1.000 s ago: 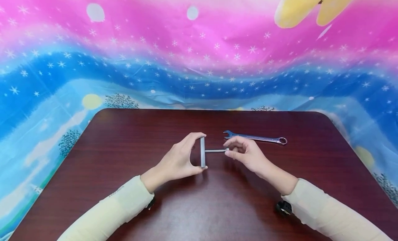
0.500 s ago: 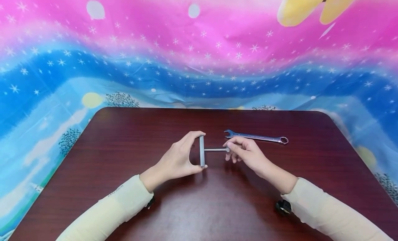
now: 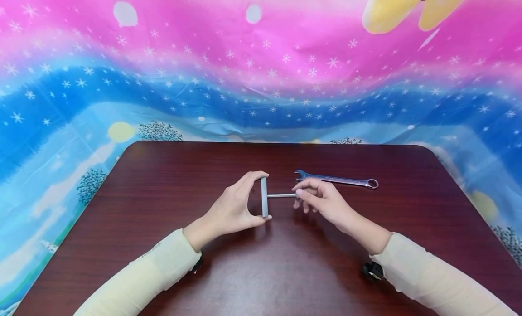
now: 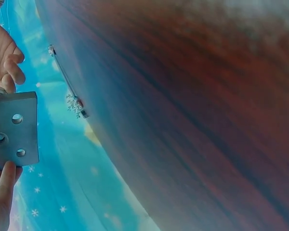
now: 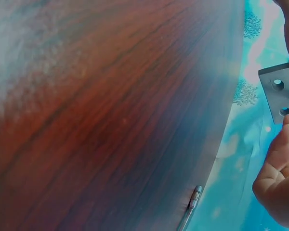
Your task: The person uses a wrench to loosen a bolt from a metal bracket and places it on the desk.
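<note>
My left hand (image 3: 232,207) grips a grey metal plate (image 3: 264,197) by opposite edges, fingers at the far edge and thumb at the near one. Several round holes show in the plate (image 4: 14,127) in the left wrist view. A bolt (image 3: 281,196) sticks out from the middle of the plate toward the right. At its outer end, the thumb and index finger of my right hand (image 3: 324,200) pinch the bolt's head, which they mostly cover. In the right wrist view, the plate (image 5: 274,91) appears at the right edge, partly cut off.
A combination wrench (image 3: 338,179) lies on the dark wood table (image 3: 183,180), just beyond my right hand. Behind the table hangs a printed cloth (image 3: 228,80) in pink and blue. A dark wrist device (image 3: 373,270) sits under the right sleeve.
The right thumb and fingers have shifted round the bolt's head, the thumb moving up and over it. Plate and left hand stay nearly in place; the wrench has not moved.
</note>
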`<state>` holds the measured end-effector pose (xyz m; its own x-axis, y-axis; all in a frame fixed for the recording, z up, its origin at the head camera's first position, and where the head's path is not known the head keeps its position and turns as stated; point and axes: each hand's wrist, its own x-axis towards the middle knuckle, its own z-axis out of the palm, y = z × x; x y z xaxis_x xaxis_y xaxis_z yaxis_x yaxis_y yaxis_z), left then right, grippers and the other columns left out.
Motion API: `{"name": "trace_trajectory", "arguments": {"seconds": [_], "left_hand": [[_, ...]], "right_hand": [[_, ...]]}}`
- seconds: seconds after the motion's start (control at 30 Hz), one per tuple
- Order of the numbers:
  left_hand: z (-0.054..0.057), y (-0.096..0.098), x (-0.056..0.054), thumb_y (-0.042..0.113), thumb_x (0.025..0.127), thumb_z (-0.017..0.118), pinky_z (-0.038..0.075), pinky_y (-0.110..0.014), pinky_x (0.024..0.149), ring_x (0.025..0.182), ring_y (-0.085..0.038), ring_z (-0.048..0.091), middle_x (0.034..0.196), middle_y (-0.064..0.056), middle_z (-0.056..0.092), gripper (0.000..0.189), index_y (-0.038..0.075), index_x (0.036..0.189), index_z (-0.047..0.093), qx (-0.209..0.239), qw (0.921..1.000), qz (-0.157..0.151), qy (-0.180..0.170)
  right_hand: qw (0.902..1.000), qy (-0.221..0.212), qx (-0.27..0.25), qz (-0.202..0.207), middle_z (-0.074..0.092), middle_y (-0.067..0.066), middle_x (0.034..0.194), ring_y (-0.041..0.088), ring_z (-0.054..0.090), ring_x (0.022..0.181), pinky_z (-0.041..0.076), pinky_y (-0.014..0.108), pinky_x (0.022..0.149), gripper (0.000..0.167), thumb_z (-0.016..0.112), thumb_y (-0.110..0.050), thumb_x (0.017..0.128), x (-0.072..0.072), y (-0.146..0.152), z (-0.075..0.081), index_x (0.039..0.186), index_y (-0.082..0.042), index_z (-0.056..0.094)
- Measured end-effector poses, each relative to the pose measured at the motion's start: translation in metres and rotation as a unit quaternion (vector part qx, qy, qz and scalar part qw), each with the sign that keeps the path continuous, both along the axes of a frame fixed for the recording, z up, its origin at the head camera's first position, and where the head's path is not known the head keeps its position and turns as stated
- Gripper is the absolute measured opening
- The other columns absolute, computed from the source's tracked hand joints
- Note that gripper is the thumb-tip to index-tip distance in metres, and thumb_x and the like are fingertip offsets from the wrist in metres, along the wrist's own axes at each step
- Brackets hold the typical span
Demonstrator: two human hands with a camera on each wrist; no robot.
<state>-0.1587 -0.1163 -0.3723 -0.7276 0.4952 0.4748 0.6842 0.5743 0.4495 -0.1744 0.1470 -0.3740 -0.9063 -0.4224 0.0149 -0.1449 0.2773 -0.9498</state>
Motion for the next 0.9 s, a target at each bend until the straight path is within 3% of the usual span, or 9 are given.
{"name": "trace_trajectory", "arguments": {"seconds": [0.13, 0.27, 0.4, 0.57, 0.7, 0.9], "left_hand": [[0.0004, -0.0001, 0.0004, 0.03, 0.067, 0.09, 0.057, -0.032, 0.086, 0.1, -0.015, 0.063, 0.132, -0.001, 0.055, 0.09, 0.01, 0.14, 0.042, 0.005, 1.0, -0.003, 0.002], [0.0011, -0.0003, 0.0005, 0.029, 0.066, 0.09, 0.057, -0.032, 0.084, 0.099, -0.015, 0.064, 0.131, -0.001, 0.056, 0.089, 0.01, 0.139, 0.043, 0.007, 0.9999, -0.003, 0.008], [0.0007, -0.001, -0.0001, 0.029, 0.066, 0.091, 0.058, -0.033, 0.085, 0.102, -0.015, 0.063, 0.131, -0.002, 0.056, 0.089, 0.01, 0.139, 0.043, 0.009, 0.9999, 0.0, 0.005], [0.0001, -0.001, 0.0002, 0.028, 0.066, 0.091, 0.058, -0.035, 0.087, 0.103, -0.015, 0.063, 0.132, -0.002, 0.055, 0.089, 0.01, 0.139, 0.043, 0.012, 0.9999, -0.001, -0.001], [0.0003, 0.0, 0.0011, 0.028, 0.066, 0.091, 0.057, -0.034, 0.086, 0.103, -0.015, 0.063, 0.132, -0.002, 0.056, 0.09, 0.009, 0.139, 0.043, 0.01, 0.9999, -0.004, 0.0], [0.0016, -0.0001, 0.001, 0.028, 0.067, 0.09, 0.057, -0.033, 0.086, 0.101, -0.018, 0.064, 0.132, -0.002, 0.055, 0.089, 0.01, 0.139, 0.042, 0.003, 1.0, -0.004, -0.001]], "right_hand": [[0.9999, 0.003, -0.013, -0.001, 0.071, 0.001, 0.074, 0.021, 0.059, 0.06, 0.045, 0.032, 0.052, 0.02, 0.055, -0.016, 0.102, 0.0, -0.0007, 0.0004, 0.109, 0.001, 0.064], [0.9997, 0.016, -0.018, -0.005, 0.069, -0.003, 0.08, 0.017, 0.06, 0.063, 0.05, 0.03, 0.056, 0.017, 0.06, -0.007, 0.097, 0.0, -0.0017, -0.001, 0.11, 0.004, 0.063], [0.9995, 0.025, -0.02, 0.001, 0.066, 0.005, 0.089, 0.022, 0.062, 0.068, 0.056, 0.032, 0.063, 0.024, 0.066, -0.001, 0.091, -0.0003, -0.0024, -0.0022, 0.115, 0.004, 0.063], [1.0, 0.002, 0.0, 0.001, 0.071, 0.015, 0.085, 0.024, 0.062, 0.066, 0.052, 0.032, 0.059, 0.023, 0.06, -0.012, 0.099, -0.0004, -0.0014, 0.0005, 0.116, 0.003, 0.063], [1.0, -0.007, 0.003, 0.001, 0.071, 0.011, 0.078, 0.019, 0.06, 0.063, 0.049, 0.03, 0.056, 0.026, 0.055, -0.015, 0.102, -0.0009, -0.0009, 0.0019, 0.113, 0.007, 0.062], [0.9999, 0.005, 0.001, -0.013, 0.072, 0.011, 0.085, 0.02, 0.061, 0.066, 0.053, 0.031, 0.06, 0.019, 0.064, -0.007, 0.095, -0.0003, -0.0018, 0.0023, 0.112, 0.003, 0.064]]}}
